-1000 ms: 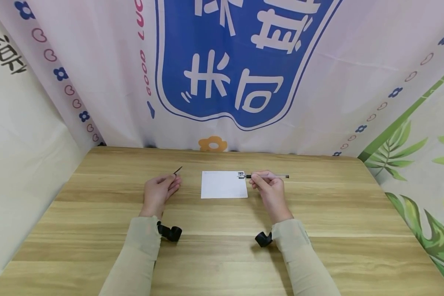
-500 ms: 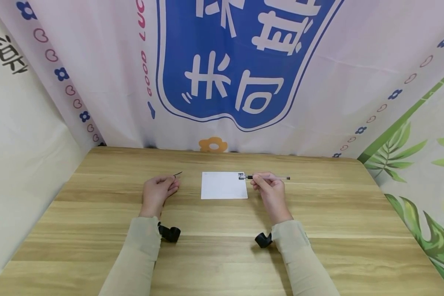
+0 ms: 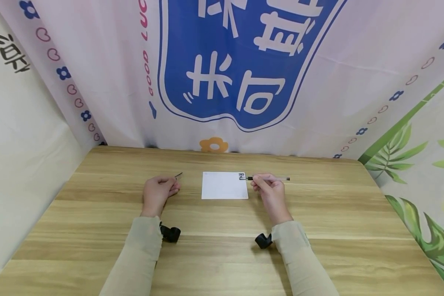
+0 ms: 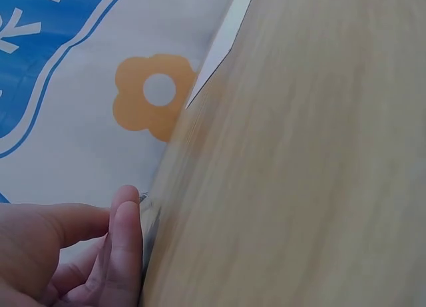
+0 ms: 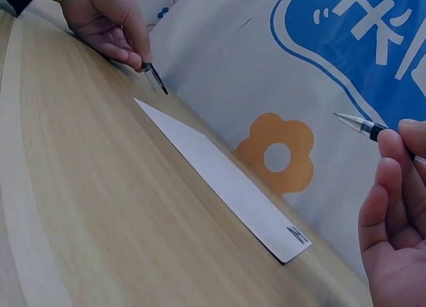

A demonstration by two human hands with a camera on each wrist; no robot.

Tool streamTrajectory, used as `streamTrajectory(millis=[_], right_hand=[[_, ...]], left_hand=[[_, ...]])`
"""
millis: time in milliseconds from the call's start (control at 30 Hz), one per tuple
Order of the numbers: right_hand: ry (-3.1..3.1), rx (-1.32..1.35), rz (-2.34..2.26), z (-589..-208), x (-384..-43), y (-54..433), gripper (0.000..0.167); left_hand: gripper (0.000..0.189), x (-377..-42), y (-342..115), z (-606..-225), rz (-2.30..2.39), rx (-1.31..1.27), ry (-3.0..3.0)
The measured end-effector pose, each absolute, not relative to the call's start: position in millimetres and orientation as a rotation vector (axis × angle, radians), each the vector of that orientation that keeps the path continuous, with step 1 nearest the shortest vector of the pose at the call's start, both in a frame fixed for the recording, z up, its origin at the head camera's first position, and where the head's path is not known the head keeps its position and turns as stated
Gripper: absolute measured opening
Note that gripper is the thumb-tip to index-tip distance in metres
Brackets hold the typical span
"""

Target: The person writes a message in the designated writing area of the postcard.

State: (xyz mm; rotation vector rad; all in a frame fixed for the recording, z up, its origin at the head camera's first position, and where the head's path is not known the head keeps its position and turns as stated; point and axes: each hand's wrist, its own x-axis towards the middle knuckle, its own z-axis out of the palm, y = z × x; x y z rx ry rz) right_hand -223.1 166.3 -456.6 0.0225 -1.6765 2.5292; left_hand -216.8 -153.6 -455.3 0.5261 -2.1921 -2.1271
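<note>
My right hand pinches a clear-barrelled pen with a black grip section. The bare metal tip points left, above the right end of a white card in the head view. My left hand pinches a small, slim black piece that looks like the pen's cap, to the left of the card. In the left wrist view, the fingers mostly hide this piece. The card lies flat between the hands, with a small black printed mark at its upper right corner.
The wooden table ends at the back against a hanging cloth with a blue sign and an orange flower. Another cloth with green leaves hangs at the right. Black wrist cameras sit at both cuffs.
The black cap in my left hand has tilted down from its steeper angle. Both hands and the pen stay almost where they were, and the card lies still.
</note>
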Motion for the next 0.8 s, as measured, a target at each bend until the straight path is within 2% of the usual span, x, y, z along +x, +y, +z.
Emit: streamTrajectory(millis=[800], right_hand=[[-1.764,0.075,2.515,-460.0,-223.3,166.0,0.013]], left_hand=[[0.027,-217.8,-154.1,-456.5,-2.011,0.512,-2.301]])
